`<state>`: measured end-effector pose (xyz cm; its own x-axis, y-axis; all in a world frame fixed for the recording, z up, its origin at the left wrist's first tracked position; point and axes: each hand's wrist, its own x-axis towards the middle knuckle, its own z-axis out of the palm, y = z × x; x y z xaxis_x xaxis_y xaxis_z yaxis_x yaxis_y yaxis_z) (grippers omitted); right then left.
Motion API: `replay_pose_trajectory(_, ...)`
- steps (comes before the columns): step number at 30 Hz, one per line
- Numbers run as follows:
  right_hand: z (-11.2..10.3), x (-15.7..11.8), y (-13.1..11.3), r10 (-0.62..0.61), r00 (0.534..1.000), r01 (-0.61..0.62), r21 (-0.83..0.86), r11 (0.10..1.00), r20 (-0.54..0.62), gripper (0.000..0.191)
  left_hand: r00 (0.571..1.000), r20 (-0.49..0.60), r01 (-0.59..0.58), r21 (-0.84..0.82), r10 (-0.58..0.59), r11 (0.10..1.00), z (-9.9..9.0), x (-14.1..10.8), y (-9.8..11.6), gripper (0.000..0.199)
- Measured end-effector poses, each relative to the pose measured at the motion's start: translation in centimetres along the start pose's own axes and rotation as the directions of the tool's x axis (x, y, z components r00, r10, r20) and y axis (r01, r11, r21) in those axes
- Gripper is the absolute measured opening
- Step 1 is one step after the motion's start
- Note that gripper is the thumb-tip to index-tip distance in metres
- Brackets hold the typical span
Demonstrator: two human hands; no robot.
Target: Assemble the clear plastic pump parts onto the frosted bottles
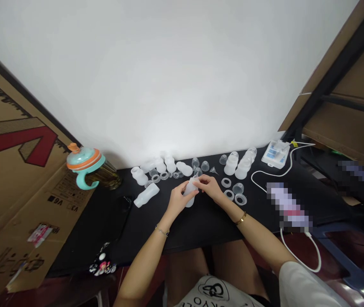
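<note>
A translucent white plastic bottle (192, 185) is upright near the middle of the black table. My left hand (178, 198) wraps round its body. At its top, the fingers of my right hand (210, 186) are pinched against the neck, where a clear tip sticks up; the exact contact is partly hidden. Just beyond my hands are clear dome caps (205, 165) and a small clear funnel-shaped piece (214, 170). A loose white bottle (146, 195) lies on its side left of my left hand. Ring collars (240, 199) and another dome cap (238, 188) lie right of my right hand.
Several white bottles (140, 175) line the wall side. Capped bottles (232, 163) stand at back right, beside a white plastic case (275, 154). A white cable (258, 172) runs to a blurred-out device (287, 204). A lidded jug (108, 174) stands left by a cardboard box (15, 170).
</note>
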<state>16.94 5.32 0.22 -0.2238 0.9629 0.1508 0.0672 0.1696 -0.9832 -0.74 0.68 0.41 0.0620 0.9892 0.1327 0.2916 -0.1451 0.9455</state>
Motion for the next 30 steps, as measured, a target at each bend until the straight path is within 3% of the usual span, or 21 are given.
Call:
replay_pose_trajectory(5,0.1,0.0,0.5,-0.007,1.0,0.007,-0.027,1.0,-0.012,0.038,1.0,0.015,0.0,-0.09,0.001,0.996,0.2,0.1,-0.2,0.055)
replay_pose_trajectory(9,0.3,-0.3,0.6,-0.092,0.993,0.084,-0.106,0.991,-0.07,0.034,0.999,0.043,0.015,-0.182,-0.007,0.983,0.0,0.2,0.1,0.052)
replay_pose_trajectory(17,0.4,-1.0,-0.2,-0.23,0.97,0.211,-0.203,0.956,-0.077,0.03,0.999,-0.023,-0.045,0.043,0.046,0.998,-0.6,0.3,0.6,0.05)
replay_pose_trajectory(23,0.3,-0.9,0.2,-0.285,0.958,0.277,-0.204,0.939,-0.01,0.041,0.993,-0.037,-0.109,0.031,0.11,0.994,-0.6,0.6,-0.6,0.05)
replay_pose_trajectory(30,0.3,-0.8,0.4,-0.268,0.961,0.275,-0.251,0.928,0.063,0.047,0.997,-0.009,-0.076,-0.051,0.075,0.996,-1.2,1.2,-1.3,0.054)
